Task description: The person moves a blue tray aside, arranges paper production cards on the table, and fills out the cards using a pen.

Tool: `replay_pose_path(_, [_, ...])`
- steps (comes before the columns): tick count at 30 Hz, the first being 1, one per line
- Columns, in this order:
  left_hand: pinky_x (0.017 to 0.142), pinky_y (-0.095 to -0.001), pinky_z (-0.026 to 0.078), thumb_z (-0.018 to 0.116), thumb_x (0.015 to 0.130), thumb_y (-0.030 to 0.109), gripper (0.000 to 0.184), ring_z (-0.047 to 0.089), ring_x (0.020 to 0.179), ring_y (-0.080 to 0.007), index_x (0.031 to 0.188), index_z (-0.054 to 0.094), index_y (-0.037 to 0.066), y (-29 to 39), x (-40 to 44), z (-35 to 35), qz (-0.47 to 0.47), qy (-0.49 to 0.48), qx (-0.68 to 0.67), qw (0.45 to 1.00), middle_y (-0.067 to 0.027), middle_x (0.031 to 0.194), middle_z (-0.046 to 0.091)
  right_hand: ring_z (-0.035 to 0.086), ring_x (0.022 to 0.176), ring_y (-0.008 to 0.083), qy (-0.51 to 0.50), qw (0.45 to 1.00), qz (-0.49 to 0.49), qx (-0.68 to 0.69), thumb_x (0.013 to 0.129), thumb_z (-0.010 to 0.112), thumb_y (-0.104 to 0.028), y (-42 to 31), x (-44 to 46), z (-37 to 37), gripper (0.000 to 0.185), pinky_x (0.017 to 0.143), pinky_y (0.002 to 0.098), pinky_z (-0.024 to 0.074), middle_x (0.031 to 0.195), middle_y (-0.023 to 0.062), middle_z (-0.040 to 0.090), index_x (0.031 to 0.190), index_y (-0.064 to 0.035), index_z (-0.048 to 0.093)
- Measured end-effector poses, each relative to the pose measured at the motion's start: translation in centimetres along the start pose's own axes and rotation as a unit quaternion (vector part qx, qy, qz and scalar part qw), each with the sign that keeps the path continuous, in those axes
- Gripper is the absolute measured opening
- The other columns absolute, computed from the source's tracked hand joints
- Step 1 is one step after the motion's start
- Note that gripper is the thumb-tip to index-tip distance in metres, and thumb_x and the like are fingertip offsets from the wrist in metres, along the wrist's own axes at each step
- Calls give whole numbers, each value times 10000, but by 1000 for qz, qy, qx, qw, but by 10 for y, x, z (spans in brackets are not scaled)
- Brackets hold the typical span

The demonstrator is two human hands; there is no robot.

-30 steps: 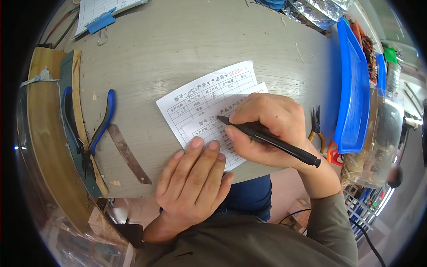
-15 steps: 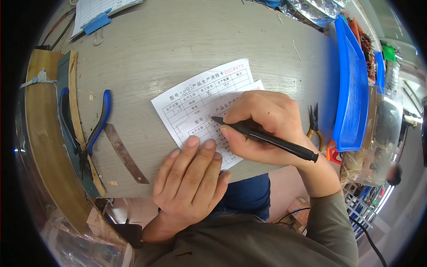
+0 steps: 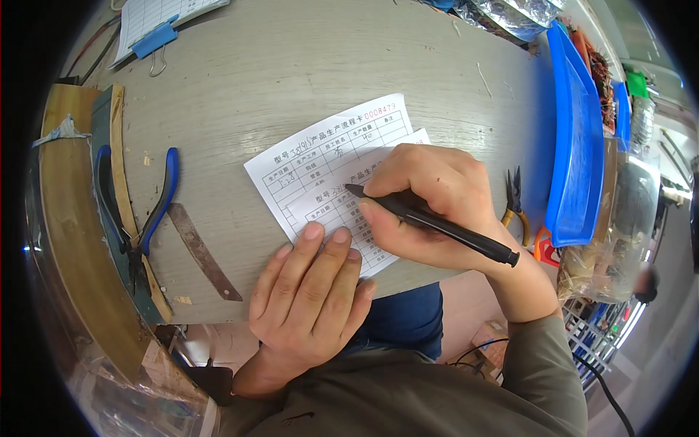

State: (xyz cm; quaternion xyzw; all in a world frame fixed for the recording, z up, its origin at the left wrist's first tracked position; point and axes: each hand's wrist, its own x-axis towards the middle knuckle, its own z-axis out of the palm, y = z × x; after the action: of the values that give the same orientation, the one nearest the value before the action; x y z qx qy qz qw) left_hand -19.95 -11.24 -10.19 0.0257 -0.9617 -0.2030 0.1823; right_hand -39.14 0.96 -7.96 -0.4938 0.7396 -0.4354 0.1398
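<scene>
Two printed forms overlap on the table. The rear form (image 3: 291, 169) bears handwriting and a red number. Over its lower part lies the front form (image 3: 369, 244), partly covered by both hands. A black pen (image 3: 455, 231) is held in my right hand (image 3: 437, 207), its tip touching the front form's top line, just after some handwritten digits. My left hand (image 3: 309, 295) lies flat with fingers spread, its fingertips resting on the lower left edge of the front form.
Blue-handled pliers (image 3: 138, 218) and a rusty metal strip (image 3: 204, 255) lie left. Small pliers (image 3: 515, 204) and a blue tray (image 3: 575, 146) are right. Clipped papers (image 3: 156, 22) sit at the top left, foil-wrapped material (image 3: 510, 16) at the top right.
The pen tip has moved slightly right along the front form's top line, and more handwritten digits show there. The whole view has shifted slightly; my left hand keeps its place on the paper.
</scene>
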Motion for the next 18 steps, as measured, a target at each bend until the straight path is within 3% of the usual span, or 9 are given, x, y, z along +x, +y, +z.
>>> replay_pose_path(2, [981,-473,537,668,1017,346,312,708,1197,-328,1108,748,58,0,1,0,2,4,-2,1000,-106,1233,757,685,643,210,-13,1000,-6,-13,799,830,-27,2,-1,-2,184,573,303,512,775,76,700,879,-52,666])
replay_pose_path(18, [984,-473,525,661,1015,350,318,703,1215,-332,1099,748,55,1,1,0,1,1,3,1000,-103,1231,759,668,635,216,-7,1000,-8,-13,788,829,-41,2,0,-2,185,568,314,502,760,60,684,867,-67,663])
